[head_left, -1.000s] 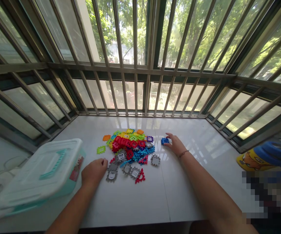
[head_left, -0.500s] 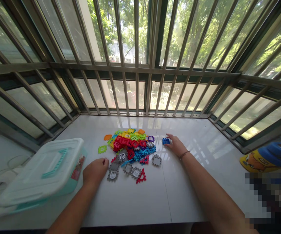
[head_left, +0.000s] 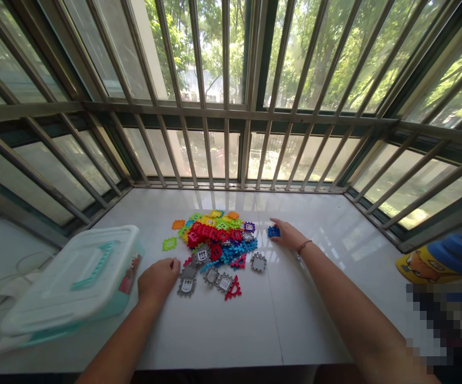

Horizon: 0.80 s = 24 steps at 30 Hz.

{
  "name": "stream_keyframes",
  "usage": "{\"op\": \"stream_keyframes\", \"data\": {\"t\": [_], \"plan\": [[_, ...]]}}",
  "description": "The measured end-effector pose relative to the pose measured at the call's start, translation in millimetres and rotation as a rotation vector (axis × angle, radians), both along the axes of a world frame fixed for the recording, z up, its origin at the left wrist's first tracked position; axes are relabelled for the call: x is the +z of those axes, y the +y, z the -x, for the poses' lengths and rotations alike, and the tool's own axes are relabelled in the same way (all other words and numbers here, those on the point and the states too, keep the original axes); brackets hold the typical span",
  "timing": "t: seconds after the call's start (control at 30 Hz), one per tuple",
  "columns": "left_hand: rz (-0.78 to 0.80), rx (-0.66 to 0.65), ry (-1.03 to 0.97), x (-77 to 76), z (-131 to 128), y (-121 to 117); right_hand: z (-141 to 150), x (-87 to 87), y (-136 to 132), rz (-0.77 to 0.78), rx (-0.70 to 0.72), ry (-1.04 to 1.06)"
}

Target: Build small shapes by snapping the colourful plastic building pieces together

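Observation:
At the right of the pile, my right hand (head_left: 289, 234) has its thumb and fingers around a blue building tile (head_left: 273, 231) on the white tabletop. My left hand (head_left: 158, 281) rests curled into a fist left of the pile, with nothing showing in it. Between the hands lies a heap of notched plastic building tiles, with red tiles (head_left: 207, 233) at its middle and light blue tiles (head_left: 235, 252) along its lower right. Grey tiles (head_left: 186, 286) with windows lie nearest my left hand. A grey square tile (head_left: 259, 262) and a red triangular tile (head_left: 234, 288) lie around the heap.
A lidded plastic box (head_left: 74, 277) with a turquoise handle stands on the left. On the right is a yellow cup with a blue top (head_left: 427, 264). Metal window bars (head_left: 226, 149) border the far edge of the white tabletop (head_left: 223, 336).
My right hand's fingers have shifted slightly and now cover more of the blue tile. My left hand stays as a fist in the same spot.

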<state>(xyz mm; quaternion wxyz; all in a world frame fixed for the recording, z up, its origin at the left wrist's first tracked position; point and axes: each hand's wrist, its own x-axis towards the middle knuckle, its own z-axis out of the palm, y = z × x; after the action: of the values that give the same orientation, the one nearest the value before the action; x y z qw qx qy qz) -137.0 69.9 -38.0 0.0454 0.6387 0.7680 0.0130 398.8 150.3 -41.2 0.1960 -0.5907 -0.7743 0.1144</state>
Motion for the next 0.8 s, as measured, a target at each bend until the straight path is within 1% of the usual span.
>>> {"op": "stream_keyframes", "data": {"t": [0.27, 0.4, 0.53, 0.6, 0.67, 0.73, 0.8], "plan": [[-0.002, -0.006, -0.009, 1.0, -0.2, -1.3, 6.7, 2.2, 5.3, 0.013, 0.02, -0.024], [0.004, -0.003, -0.008, 5.1, -2.5, -2.4, 13.5, 2.7, 7.3, 0.006, 0.029, -0.03], [0.022, 0.017, -0.005, 10.1, -5.9, -3.3, 14.7, 9.6, 3.2, -0.018, 0.038, -0.04], [0.028, 0.026, -0.005, 11.4, -6.8, -3.6, 14.4, 15.1, -5.0, -0.044, 0.032, -0.043], [0.021, 0.02, -0.005, 11.2, -6.6, -3.9, 16.5, 19.8, -18.9, -0.095, 0.018, -0.032], [0.007, 0.01, -0.003, 9.8, -5.7, -4.1, 23.5, 22.0, -39.0, -0.16, 0.019, -0.006], [-0.011, 0.003, -0.003, 7.9, -4.7, -4.2, 36.1, 21.1, -64.7, -0.211, 0.037, 0.024]]}}
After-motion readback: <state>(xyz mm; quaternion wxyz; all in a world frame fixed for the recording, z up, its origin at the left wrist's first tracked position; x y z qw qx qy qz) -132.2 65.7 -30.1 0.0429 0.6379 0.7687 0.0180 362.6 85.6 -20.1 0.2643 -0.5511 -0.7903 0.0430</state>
